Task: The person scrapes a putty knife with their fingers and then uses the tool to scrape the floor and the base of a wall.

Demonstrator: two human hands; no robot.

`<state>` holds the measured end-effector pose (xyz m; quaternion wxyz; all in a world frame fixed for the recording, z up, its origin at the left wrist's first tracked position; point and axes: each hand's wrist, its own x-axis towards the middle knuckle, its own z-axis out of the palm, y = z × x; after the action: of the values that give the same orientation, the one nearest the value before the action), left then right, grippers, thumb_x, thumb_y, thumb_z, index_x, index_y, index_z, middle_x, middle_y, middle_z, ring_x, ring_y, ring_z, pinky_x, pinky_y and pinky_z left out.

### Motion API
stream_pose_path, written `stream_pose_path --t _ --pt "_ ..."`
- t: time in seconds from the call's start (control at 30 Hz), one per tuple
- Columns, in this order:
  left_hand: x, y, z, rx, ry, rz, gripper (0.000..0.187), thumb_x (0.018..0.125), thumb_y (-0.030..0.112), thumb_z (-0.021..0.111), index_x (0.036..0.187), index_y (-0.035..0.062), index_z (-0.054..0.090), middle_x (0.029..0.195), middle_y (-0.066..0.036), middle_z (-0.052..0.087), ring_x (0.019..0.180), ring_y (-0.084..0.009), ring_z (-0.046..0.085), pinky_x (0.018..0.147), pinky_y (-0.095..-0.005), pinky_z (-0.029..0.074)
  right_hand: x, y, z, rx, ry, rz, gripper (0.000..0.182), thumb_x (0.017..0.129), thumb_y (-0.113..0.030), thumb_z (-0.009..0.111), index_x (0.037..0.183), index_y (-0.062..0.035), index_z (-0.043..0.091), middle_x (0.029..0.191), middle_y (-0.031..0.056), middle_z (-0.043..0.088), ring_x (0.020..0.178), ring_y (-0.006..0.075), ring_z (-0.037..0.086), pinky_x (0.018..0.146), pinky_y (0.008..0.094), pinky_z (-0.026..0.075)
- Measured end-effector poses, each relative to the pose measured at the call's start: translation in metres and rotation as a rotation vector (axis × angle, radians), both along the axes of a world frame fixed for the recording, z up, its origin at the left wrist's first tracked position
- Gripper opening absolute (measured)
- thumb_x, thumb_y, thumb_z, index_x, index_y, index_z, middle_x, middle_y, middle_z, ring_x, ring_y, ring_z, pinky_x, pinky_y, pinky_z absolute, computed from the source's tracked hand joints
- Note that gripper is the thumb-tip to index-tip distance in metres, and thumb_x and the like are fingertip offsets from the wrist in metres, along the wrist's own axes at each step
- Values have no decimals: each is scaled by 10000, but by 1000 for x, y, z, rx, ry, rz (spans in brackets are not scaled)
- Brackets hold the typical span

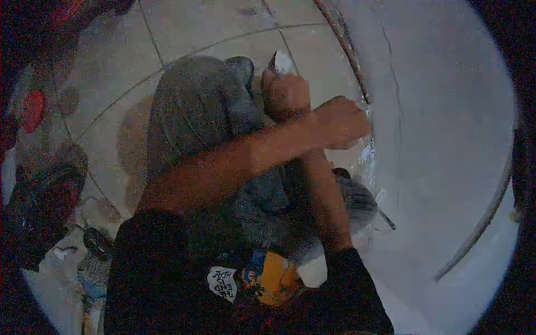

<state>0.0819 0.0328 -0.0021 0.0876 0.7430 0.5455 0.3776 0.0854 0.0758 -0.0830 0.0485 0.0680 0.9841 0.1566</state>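
Observation:
My forearms cross in front of my bent knee in grey trousers (190, 106). My left hand (341, 123) is closed into a fist against the seam where the tiled floor meets the pale wall; whatever its fingers hold is hidden. White residue (367, 159) lies along the seam just below that fist. Beyond the crossing, my right hand (286, 96) is closed around a small thing with a white part (283, 62) and a dark pointed tip. Its kind is too blurred to tell.
Pale floor tiles (212, 25) stretch ahead, with the wall (446, 111) curving along the right. A grey striped thing (357, 200) with a white loop sits near the wall. At left are a red round thing (34, 110) and a dark object (96, 243).

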Motion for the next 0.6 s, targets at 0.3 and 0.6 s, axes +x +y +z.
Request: stream_pose_path --t 0.3,0.6 --pt "4 8 -8 64 -12 83 93 716 133 640 762 60 675 757 -146 680 763 -325 691 650 -456 558 -4 -5 2 55 -28 -153 184 808 -157 600 977 -91 568 672 126 643 612 312 654 523 436 509" --pt "-5 5 3 3 8 21 172 806 192 572 916 68 615 754 -156 663 701 -350 675 621 -480 559 -61 97 -81 -353 -913 -717 121 894 -160 511 859 -78 593 660 118 654 556 278 648 450 424 485"
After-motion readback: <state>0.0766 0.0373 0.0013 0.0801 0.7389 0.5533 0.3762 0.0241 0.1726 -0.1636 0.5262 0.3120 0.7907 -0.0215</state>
